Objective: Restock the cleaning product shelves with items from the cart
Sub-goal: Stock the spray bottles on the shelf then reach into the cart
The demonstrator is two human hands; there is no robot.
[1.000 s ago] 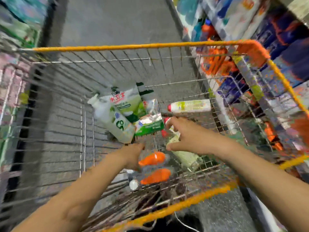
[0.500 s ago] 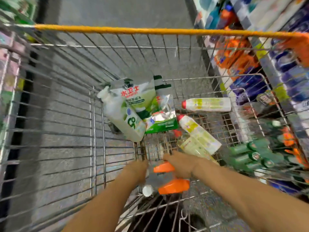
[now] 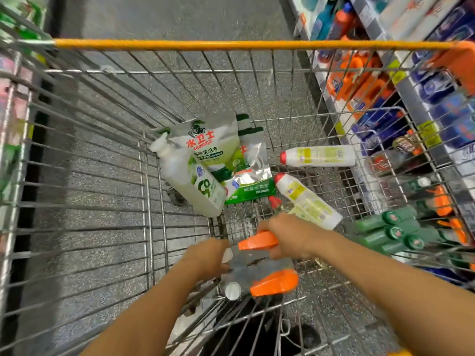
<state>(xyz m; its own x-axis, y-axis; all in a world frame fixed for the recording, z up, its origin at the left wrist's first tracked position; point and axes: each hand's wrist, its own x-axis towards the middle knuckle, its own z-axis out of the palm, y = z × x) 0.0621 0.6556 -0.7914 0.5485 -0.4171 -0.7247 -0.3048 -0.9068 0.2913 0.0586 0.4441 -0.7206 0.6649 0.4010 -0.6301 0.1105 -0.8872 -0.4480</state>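
Observation:
Both my hands are down inside the wire cart (image 3: 144, 191), near its close end. Two clear spray bottles with orange trigger heads lie there side by side. My right hand (image 3: 290, 237) grips the farther orange trigger head (image 3: 257, 241). My left hand (image 3: 208, 258) holds the clear body of the spray bottles from the left. The nearer orange trigger head (image 3: 276, 283) and its white nozzle (image 3: 232, 291) lie just below my hands.
Farther in the cart lie a white pump bottle (image 3: 195, 183), green-and-white refill pouches (image 3: 213, 150) and white bottles with red caps (image 3: 318, 156). Stocked shelves (image 3: 411, 80) run along the right, with green bottles (image 3: 390, 229) low down. Grey floor lies ahead.
My right hand came back from the red-capped bottles to the near orange trigger heads and closed on one. My left hand stayed at the spray bottles. The view tilted downward.

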